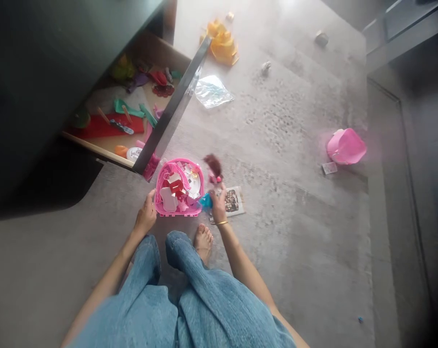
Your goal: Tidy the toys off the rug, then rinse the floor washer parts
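Observation:
A pink plastic basket (160,180) full of small toys stands on the grey floor in front of my knees. My left hand (145,215) grips its near left rim with curled fingers. My right hand (218,202), a gold bangle at the wrist, is closed on a small doll with dark red hair (213,167) at the basket's right side. A blue toy piece (205,200) lies against that hand. A small printed card (235,201) lies on the floor just right of it.
An open drawer (132,113) with several colourful toys juts out at upper left, its metal front edge near the basket. On the floor lie a pink tub (345,146), a yellow toy (223,44) and a clear plastic bag (212,90). My bare foot (203,241) rests below the basket.

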`<state>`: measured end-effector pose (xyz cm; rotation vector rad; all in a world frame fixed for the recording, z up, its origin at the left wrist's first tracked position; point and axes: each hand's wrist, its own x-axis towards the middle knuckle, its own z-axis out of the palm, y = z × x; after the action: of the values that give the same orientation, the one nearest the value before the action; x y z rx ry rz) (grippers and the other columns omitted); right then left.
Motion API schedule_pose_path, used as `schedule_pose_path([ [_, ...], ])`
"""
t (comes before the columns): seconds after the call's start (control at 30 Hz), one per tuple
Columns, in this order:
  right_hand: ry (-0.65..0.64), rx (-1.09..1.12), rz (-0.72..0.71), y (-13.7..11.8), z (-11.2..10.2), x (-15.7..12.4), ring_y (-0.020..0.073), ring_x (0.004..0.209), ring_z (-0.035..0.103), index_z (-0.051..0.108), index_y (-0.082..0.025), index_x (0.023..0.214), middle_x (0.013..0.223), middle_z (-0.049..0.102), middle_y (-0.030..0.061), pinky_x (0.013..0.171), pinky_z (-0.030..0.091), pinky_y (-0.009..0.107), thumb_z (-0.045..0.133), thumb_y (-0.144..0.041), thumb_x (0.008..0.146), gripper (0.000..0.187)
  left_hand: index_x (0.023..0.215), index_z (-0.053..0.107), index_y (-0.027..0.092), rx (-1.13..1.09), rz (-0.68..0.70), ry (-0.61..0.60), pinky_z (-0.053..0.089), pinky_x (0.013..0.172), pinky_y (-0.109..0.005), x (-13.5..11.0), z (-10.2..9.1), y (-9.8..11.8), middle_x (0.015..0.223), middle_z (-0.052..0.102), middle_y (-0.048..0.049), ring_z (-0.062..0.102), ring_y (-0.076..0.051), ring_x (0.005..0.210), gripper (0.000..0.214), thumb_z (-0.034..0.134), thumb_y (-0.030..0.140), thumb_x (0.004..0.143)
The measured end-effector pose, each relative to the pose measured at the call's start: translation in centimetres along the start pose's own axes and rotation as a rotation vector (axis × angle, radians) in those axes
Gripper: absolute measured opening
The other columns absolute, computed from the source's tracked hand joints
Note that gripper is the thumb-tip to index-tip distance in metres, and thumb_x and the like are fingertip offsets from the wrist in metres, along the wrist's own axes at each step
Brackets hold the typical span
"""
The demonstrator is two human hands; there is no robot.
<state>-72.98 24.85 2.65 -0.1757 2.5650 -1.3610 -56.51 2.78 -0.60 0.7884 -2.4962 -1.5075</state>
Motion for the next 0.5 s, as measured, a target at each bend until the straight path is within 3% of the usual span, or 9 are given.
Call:
schedule_pose_path([
  [0.1, -0.188, -0.089, -0.024, -1.6, 3.7, 0.4, 0.0274, 0.132, 0.047, 0.035, -0.015, 0.148, 0.143, 0.048, 0.0181, 0.109, 0.038, 0.043, 0.037, -0.045, 0.095, 0.062, 0.144, 0.037, 0.019, -0.008, 0.007, -0.023, 0.04, 0.113, -0.045, -0.2, 0.1, 0.4, 0.147, 0.052, -0.0133, 0.048, -0.023, 0.137, 0.059, 0.036, 0.01, 0.086],
  [0.17, -0.236, -0.248, -0.044, -1.9, 5.1, 0.2, 0.0309, 0.132, 0.046, 0.04, -0.016, 0.147, 0.139, 0.051, 0.0188, 0.109, 0.037, 0.048, 0.041, -0.048, 0.094, 0.062, 0.143, 0.039, 0.019, -0.009, 0.007, -0.025, 0.04, 0.113, -0.045, -0.5, 0.0, 0.6, 0.145, 0.053, -0.0132, 0.049, -0.023, 0.136, 0.058, 0.036, 0.01, 0.086],
  [0.27, -0.175, -0.404, -0.147, -1.5, 5.2, -0.6, 0.033, 0.137, 0.04, 0.041, -0.017, 0.148, 0.145, 0.045, 0.019, 0.112, 0.034, 0.052, 0.049, -0.048, 0.091, 0.066, 0.142, 0.04, 0.018, -0.004, -0.006, -0.011, 0.041, 0.112, -0.045, -0.7, -0.1, 0.6, 0.145, 0.053, -0.0134, 0.05, -0.024, 0.135, 0.057, 0.037, 0.012, 0.086],
  [0.37, -0.092, -0.305, -0.226, 0.1, 3.6, -0.6, 0.0267, 0.139, 0.039, 0.046, -0.017, 0.143, 0.148, 0.045, 0.0158, 0.115, 0.032, 0.045, 0.046, -0.043, 0.091, 0.058, 0.142, 0.041, 0.016, 0.022, -0.02, 0.039, 0.04, 0.114, -0.045, -0.7, -0.2, 0.4, 0.145, 0.052, -0.0148, 0.049, -0.024, 0.136, 0.058, 0.038, 0.011, 0.084],
  [0.43, 0.094, -0.237, -0.051, 1.9, 1.7, 0.0, 0.0254, 0.135, 0.044, 0.051, -0.014, 0.137, 0.141, 0.052, 0.0165, 0.114, 0.035, 0.043, 0.048, -0.04, 0.089, 0.055, 0.141, 0.041, 0.013, 0.044, -0.064, 0.089, 0.039, 0.114, -0.044, -0.4, -0.1, 0.0, 0.147, 0.05, -0.0179, 0.046, -0.026, 0.138, 0.059, 0.038, 0.01, 0.082],
  [0.5, 0.341, -0.24, 0.339, 4.1, -0.5, 0.5, 0.0277, 0.125, 0.053, 0.055, -0.01, 0.129, 0.128, 0.061, 0.0187, 0.107, 0.043, 0.042, 0.058, -0.041, 0.081, 0.057, 0.143, 0.038, 0.012, 0.052, -0.148, 0.087, 0.043, 0.11, -0.044, -0.2, 0.1, -0.5, 0.147, 0.049, -0.0201, 0.049, -0.027, 0.136, 0.063, 0.039, 0.009, 0.08],
])
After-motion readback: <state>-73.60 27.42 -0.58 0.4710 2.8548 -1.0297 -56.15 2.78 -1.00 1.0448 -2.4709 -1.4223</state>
